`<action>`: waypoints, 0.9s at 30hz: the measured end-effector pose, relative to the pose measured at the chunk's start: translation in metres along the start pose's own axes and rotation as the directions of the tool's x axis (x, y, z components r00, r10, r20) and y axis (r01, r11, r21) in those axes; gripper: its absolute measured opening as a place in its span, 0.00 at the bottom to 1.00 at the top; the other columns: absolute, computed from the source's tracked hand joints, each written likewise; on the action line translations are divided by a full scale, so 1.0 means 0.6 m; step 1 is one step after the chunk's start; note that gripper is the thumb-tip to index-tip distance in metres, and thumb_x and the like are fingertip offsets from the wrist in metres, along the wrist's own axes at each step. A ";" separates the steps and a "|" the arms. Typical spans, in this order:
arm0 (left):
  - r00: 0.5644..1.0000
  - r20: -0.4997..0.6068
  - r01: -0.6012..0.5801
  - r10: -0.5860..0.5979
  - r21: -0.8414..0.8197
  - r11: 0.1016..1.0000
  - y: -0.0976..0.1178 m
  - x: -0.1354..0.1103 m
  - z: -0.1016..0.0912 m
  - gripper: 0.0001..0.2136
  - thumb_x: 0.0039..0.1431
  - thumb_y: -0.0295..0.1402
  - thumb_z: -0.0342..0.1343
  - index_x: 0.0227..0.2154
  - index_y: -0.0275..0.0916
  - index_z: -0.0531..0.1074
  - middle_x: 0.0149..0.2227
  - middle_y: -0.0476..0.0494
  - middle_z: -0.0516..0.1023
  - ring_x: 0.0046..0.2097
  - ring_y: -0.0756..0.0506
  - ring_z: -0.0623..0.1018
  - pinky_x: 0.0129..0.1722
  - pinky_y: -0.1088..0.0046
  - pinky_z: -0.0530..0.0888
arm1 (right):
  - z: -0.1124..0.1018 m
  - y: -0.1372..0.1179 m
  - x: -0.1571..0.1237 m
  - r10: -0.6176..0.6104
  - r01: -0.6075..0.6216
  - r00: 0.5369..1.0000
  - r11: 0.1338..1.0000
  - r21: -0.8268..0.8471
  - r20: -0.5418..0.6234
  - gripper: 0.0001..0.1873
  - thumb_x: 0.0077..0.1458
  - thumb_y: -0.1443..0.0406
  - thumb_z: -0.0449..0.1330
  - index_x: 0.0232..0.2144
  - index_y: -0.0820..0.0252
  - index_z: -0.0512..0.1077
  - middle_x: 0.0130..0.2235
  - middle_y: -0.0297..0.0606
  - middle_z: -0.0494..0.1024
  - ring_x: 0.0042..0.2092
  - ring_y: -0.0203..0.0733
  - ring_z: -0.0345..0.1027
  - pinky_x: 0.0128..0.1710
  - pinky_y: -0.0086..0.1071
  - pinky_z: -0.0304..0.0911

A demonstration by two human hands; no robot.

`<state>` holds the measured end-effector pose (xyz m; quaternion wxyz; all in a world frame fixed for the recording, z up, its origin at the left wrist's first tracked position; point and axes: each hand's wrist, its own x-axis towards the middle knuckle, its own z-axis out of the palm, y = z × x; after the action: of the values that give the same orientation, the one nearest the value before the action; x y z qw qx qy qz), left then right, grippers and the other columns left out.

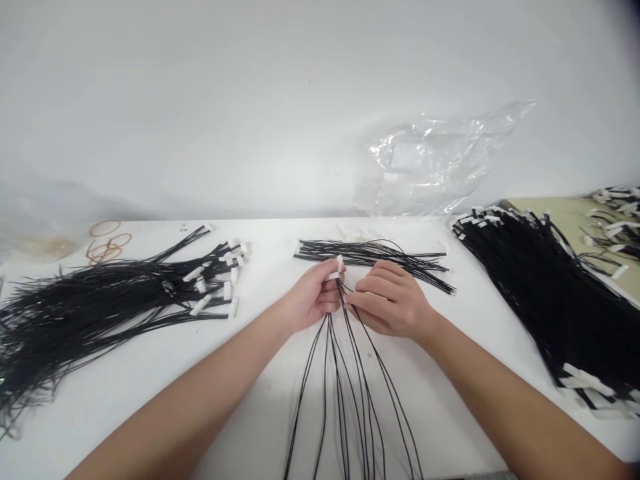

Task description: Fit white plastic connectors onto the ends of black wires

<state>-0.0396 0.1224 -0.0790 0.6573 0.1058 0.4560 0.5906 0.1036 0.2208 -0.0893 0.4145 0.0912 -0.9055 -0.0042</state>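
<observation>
My left hand (pixel 315 297) is closed around the white connector ends (pixel 339 265) of a small bunch of thin black wires (pixel 350 393). Those wires hang down from my fingers toward the table's near edge. My right hand (pixel 390 297) is pinched on the same bunch just right of the left hand, fingers pressed together on the strands. Just behind both hands lies a small flat bundle of black wires (pixel 375 257) on the white table (pixel 240 373).
A large loose pile of black wires with white connectors (pixel 100 307) lies at the left. A thick heap of the same wires (pixel 550 293) fills the right. Rubber bands (pixel 107 247) lie at the back left. A crumpled clear plastic bag (pixel 430 167) leans on the wall.
</observation>
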 end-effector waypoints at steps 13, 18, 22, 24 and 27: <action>1.000 -0.012 -0.001 0.001 0.003 1.000 0.002 -0.002 0.004 0.11 0.50 0.38 0.57 0.26 0.37 0.62 0.19 0.58 0.47 0.16 0.59 0.46 0.13 0.84 0.44 | -0.002 -0.007 -0.001 0.093 -0.093 0.996 0.970 0.226 0.012 0.11 0.48 0.73 0.57 0.35 0.59 0.67 0.31 0.33 0.73 0.33 0.32 0.65 0.34 0.29 0.63; 1.000 -0.020 -0.003 0.003 0.007 1.000 0.002 -0.003 0.006 0.11 0.50 0.38 0.57 0.26 0.37 0.62 0.19 0.58 0.46 0.16 0.59 0.46 0.14 0.84 0.44 | -0.001 -0.002 -0.006 0.118 -0.124 0.992 0.949 0.290 0.037 0.10 0.49 0.73 0.58 0.35 0.59 0.68 0.30 0.34 0.74 0.33 0.32 0.66 0.35 0.30 0.64; 1.000 -0.020 -0.004 0.004 0.006 1.000 0.000 -0.001 0.005 0.11 0.52 0.39 0.56 0.27 0.37 0.62 0.20 0.57 0.45 0.16 0.59 0.46 0.14 0.84 0.44 | -0.007 0.000 -0.004 0.125 -0.143 0.989 0.939 0.312 0.079 0.12 0.49 0.76 0.56 0.35 0.59 0.70 0.32 0.34 0.74 0.33 0.31 0.66 0.36 0.29 0.64; 1.000 -0.016 -0.002 0.002 0.006 1.000 0.000 0.000 0.003 0.11 0.52 0.39 0.55 0.27 0.37 0.62 0.20 0.57 0.46 0.17 0.59 0.47 0.14 0.84 0.45 | -0.012 -0.002 0.001 0.178 -0.191 0.982 0.911 0.365 0.069 0.10 0.48 0.75 0.57 0.34 0.60 0.70 0.31 0.34 0.75 0.33 0.31 0.66 0.35 0.28 0.65; 1.000 -0.020 -0.003 0.003 0.013 1.000 0.000 -0.001 0.002 0.10 0.52 0.38 0.55 0.27 0.37 0.62 0.19 0.57 0.46 0.16 0.59 0.47 0.14 0.85 0.45 | -0.020 -0.003 0.012 0.427 -0.433 0.894 0.741 0.513 0.139 0.03 0.50 0.70 0.59 0.30 0.61 0.72 0.29 0.34 0.75 0.30 0.30 0.66 0.30 0.26 0.64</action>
<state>-0.0385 0.1224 -0.0781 0.6509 0.1046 0.4662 0.5899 0.1081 0.2185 -0.0762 0.3570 -0.0090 -0.8694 0.3415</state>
